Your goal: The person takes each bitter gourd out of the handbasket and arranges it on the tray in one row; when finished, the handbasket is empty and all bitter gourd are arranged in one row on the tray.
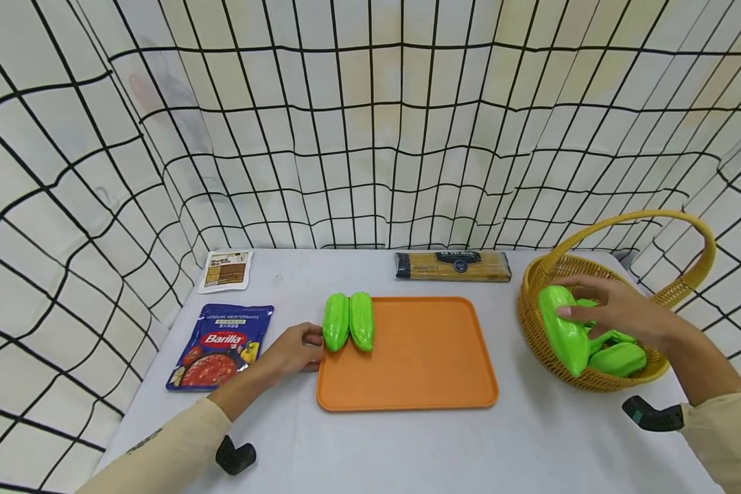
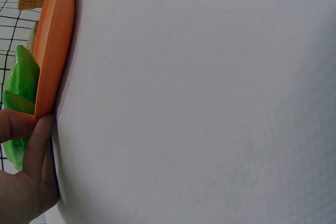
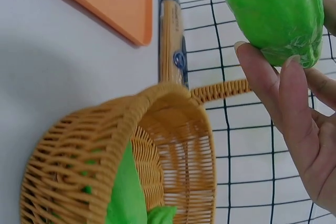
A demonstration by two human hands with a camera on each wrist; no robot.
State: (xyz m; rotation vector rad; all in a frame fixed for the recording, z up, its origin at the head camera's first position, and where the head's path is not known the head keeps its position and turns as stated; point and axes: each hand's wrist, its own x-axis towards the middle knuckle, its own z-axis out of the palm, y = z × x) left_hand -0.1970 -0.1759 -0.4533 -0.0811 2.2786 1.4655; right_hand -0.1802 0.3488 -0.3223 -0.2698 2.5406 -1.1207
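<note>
In the head view two green vegetable-shaped pieces (image 1: 348, 322) lie side by side on the left end of an orange tray (image 1: 420, 357). The left hand (image 1: 295, 350) touches the tray's left edge; in the left wrist view the fingers of the left hand (image 2: 31, 156) pinch the tray's rim (image 2: 55, 45). The right hand (image 1: 620, 312) holds a large green piece (image 1: 565, 333) over the wicker basket (image 1: 537, 329). Seen from the right wrist, the right hand (image 3: 299, 114) grips that green piece (image 3: 278, 14) above the basket (image 3: 79, 156), with more green pieces (image 3: 126, 187) inside.
A blue Barilla pouch (image 1: 219, 346) and a small white-brown packet (image 1: 225, 271) lie at the left. Behind the tray is a spaghetti pack (image 1: 453, 266). The basket's tall handle (image 1: 685, 288) arches to the right. White cloth with a black grid net surrounds the table.
</note>
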